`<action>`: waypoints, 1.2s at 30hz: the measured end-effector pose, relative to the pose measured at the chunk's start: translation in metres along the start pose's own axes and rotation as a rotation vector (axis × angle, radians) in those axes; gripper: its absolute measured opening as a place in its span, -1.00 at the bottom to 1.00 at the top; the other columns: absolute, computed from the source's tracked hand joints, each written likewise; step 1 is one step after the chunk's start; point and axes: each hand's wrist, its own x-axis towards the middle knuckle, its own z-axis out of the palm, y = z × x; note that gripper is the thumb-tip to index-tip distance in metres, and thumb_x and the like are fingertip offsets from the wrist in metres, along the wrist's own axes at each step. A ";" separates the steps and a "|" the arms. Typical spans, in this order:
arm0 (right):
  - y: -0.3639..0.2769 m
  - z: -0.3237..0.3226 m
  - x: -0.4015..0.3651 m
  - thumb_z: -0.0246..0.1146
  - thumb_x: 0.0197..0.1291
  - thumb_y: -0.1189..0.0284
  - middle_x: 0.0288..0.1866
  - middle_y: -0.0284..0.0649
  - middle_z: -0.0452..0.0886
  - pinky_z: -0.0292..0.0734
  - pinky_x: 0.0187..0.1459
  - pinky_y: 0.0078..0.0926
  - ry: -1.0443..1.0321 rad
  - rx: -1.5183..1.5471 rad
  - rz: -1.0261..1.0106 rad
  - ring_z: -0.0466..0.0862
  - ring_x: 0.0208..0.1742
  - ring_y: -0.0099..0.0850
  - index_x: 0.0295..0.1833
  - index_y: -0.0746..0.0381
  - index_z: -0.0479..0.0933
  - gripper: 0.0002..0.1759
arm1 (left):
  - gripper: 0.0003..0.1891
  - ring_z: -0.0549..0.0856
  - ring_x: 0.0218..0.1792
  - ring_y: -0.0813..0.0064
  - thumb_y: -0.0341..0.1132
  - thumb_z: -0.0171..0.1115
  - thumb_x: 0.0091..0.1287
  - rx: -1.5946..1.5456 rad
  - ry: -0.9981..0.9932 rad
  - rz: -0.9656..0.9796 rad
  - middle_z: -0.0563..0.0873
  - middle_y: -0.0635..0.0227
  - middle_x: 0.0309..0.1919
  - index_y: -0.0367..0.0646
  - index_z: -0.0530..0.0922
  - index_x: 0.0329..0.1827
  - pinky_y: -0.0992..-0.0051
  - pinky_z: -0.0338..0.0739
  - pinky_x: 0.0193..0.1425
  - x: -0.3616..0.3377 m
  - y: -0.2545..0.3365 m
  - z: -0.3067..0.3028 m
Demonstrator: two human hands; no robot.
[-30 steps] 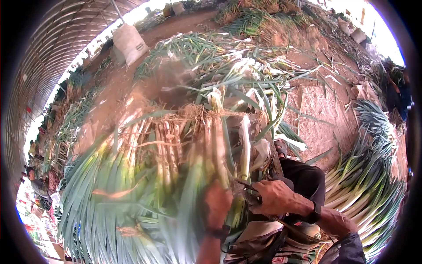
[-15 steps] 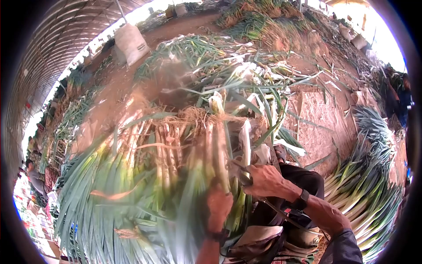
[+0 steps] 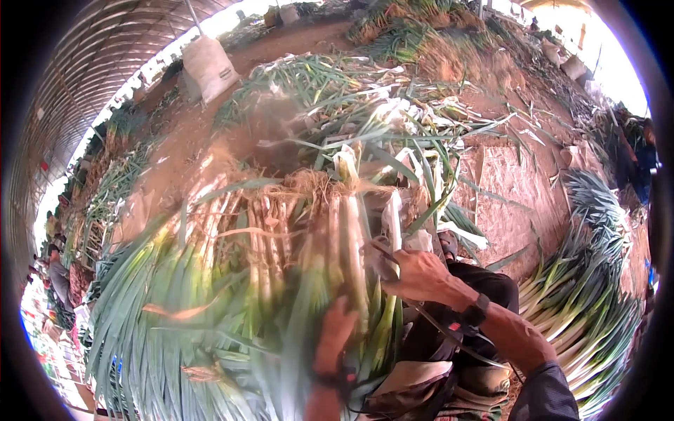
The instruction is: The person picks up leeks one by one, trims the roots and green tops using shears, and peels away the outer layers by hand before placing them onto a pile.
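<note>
My left hand (image 3: 337, 328) is closed among the green leaves of the leeks (image 3: 337, 245), apparently curled round a leek, though blur softens the fingers. My right hand (image 3: 425, 277) is shut on a dark, thin tool (image 3: 382, 256) whose kind I cannot make out; it points left towards the pale leek stems. The leeks lie side by side in front of me, roots at the far end and leaves towards me. A single leek (image 3: 385, 326) lies just below the right hand. Dark bands circle both wrists.
Loose leaves and trimmings (image 3: 393, 116) lie heaped beyond the roots. At right, more leeks (image 3: 583, 309) lie in a pile beside a flat brown sheet (image 3: 519, 189). A white sack (image 3: 208, 70) stands at the far left. A person (image 3: 60, 277) is at the left edge.
My left hand has shifted slightly left and down along the leaves. The right hand and its tool have moved a little up and towards the stems.
</note>
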 end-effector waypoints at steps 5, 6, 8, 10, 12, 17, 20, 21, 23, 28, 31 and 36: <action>-0.004 -0.027 -0.060 0.53 0.02 0.14 -0.22 0.03 0.70 0.62 -0.10 -0.13 -0.146 0.181 0.002 0.73 -0.22 0.01 -0.11 0.33 0.61 -0.49 | -0.47 0.75 0.11 0.01 -0.29 0.29 0.30 -0.027 0.082 0.047 0.76 -0.07 0.09 -0.31 0.54 0.33 0.22 0.60 0.22 -0.002 0.002 0.006; -0.006 -0.032 -0.073 0.53 0.03 0.13 -0.21 0.03 0.71 0.62 -0.09 -0.13 -0.193 0.181 -0.013 0.73 -0.19 0.00 -0.08 0.34 0.62 -0.47 | -0.49 0.76 0.07 0.02 -0.30 0.27 0.30 -0.039 0.113 0.062 0.77 -0.06 0.06 -0.31 0.55 0.32 0.23 0.61 0.19 -0.005 0.002 0.009; -0.013 -0.044 -0.094 0.53 0.04 0.12 -0.18 0.02 0.72 0.62 -0.06 -0.14 -0.283 0.178 -0.049 0.73 -0.14 -0.01 -0.03 0.35 0.63 -0.44 | -0.52 0.77 0.00 0.07 -0.32 0.25 0.31 -0.126 0.144 0.026 0.78 -0.04 -0.02 -0.31 0.56 0.28 0.26 0.63 0.12 -0.006 0.001 0.011; -0.018 -0.049 -0.111 0.55 0.03 0.09 -0.15 0.02 0.72 0.62 -0.05 -0.13 -0.289 0.141 -0.108 0.73 -0.09 0.00 0.09 0.36 0.63 -0.34 | -0.55 0.77 -0.08 0.14 -0.34 0.23 0.31 -0.276 0.143 -0.078 0.79 -0.01 -0.10 -0.30 0.57 0.26 0.30 0.63 0.05 -0.005 -0.005 0.012; -0.015 -0.045 -0.127 0.56 0.03 0.07 -0.16 0.03 0.71 0.63 -0.05 -0.13 -0.320 0.125 -0.113 0.73 -0.09 0.01 0.14 0.36 0.61 -0.30 | -0.58 0.76 -0.12 0.20 -0.37 0.19 0.31 -0.233 0.192 0.046 0.78 0.02 -0.15 -0.29 0.57 0.24 0.32 0.63 0.02 -0.006 -0.010 0.015; -0.013 -0.033 -0.140 0.48 0.15 0.06 -0.32 0.12 0.69 0.63 -0.18 -0.02 -0.249 0.052 -0.193 0.73 -0.24 0.14 -0.20 0.37 0.60 -0.47 | -0.59 0.77 -0.08 0.13 -0.42 0.12 0.32 -0.140 0.202 -0.011 0.78 0.00 -0.12 -0.26 0.55 0.24 0.30 0.62 0.06 -0.012 0.013 0.008; -0.010 -0.028 -0.136 0.48 0.14 0.01 -0.34 0.12 0.68 0.63 -0.19 -0.01 -0.237 0.067 -0.199 0.71 -0.25 0.16 -0.20 0.38 0.59 -0.43 | -0.59 0.76 -0.01 0.04 -0.42 0.11 0.32 -0.130 0.179 -0.040 0.77 -0.04 -0.05 -0.23 0.54 0.25 0.24 0.61 0.13 -0.014 0.024 0.004; -0.010 -0.029 -0.135 0.48 0.13 0.00 -0.34 0.12 0.68 0.63 -0.19 -0.01 -0.220 0.072 -0.197 0.71 -0.25 0.15 -0.20 0.38 0.59 -0.42 | -0.59 0.76 0.02 0.02 -0.41 0.11 0.33 -0.115 0.153 -0.065 0.77 -0.06 -0.02 -0.22 0.53 0.26 0.22 0.60 0.16 -0.013 0.027 0.003; -0.011 -0.031 -0.131 0.48 0.13 -0.01 -0.35 0.12 0.68 0.64 -0.19 -0.01 -0.195 0.069 -0.196 0.72 -0.25 0.14 -0.20 0.39 0.60 -0.40 | -0.58 0.75 0.06 -0.02 -0.39 0.12 0.33 -0.104 0.128 -0.105 0.76 -0.10 0.03 -0.23 0.54 0.26 0.18 0.60 0.20 -0.012 0.030 0.004; -0.001 -0.019 -0.111 0.54 -0.01 0.09 -0.25 0.08 0.68 0.61 -0.10 -0.06 -0.109 -0.032 -0.220 0.70 -0.16 0.10 0.04 0.41 0.57 -0.33 | -0.54 0.73 0.14 -0.09 -0.36 0.14 0.34 0.004 0.121 -0.004 0.74 -0.17 0.11 -0.34 0.55 0.29 0.15 0.58 0.27 0.001 0.019 0.016; -0.006 -0.018 -0.091 0.53 -0.03 0.11 -0.21 0.10 0.70 0.61 -0.06 -0.03 -0.159 -0.002 -0.071 0.71 -0.16 0.10 0.05 0.40 0.58 -0.33 | -0.53 0.71 0.18 -0.11 -0.33 0.16 0.35 0.022 0.066 0.002 0.75 -0.19 0.07 -0.38 0.56 0.29 0.12 0.58 0.29 0.007 0.014 0.021; -0.015 -0.020 -0.050 0.45 -0.03 0.08 -0.13 0.14 0.70 0.63 -0.02 -0.05 -0.125 -0.030 -0.004 0.74 -0.12 0.06 0.01 0.41 0.57 -0.35 | -0.57 0.66 0.21 -0.18 -0.31 0.18 0.40 0.268 0.013 0.143 0.65 -0.15 0.22 -0.23 0.59 0.31 0.05 0.58 0.27 -0.001 0.022 0.015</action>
